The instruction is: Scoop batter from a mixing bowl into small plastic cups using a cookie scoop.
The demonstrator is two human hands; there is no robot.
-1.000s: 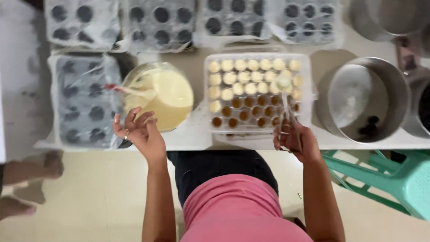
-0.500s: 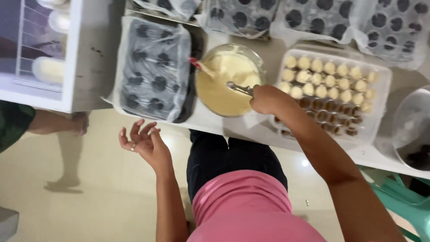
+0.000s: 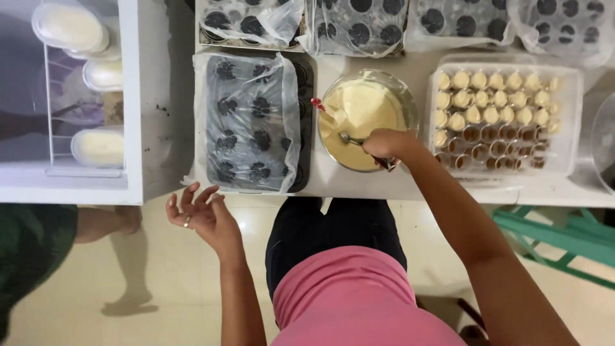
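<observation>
white bench | bagged dark muffin tray at front left edge | clear box of small cups at right | glass bowl of pale batter mid-front | right hand gripping metal spoon in batter | left hand spread wide, holding nothing, off front edge

Wearer: pink top, short-sleeved or sleeveless, both forearms bare. Dark trousers just below table edge. Left hand: one ring on a finger, metal-coloured. Right hand, above table edge: no rings or bands visible. No watch seen.
</observation>
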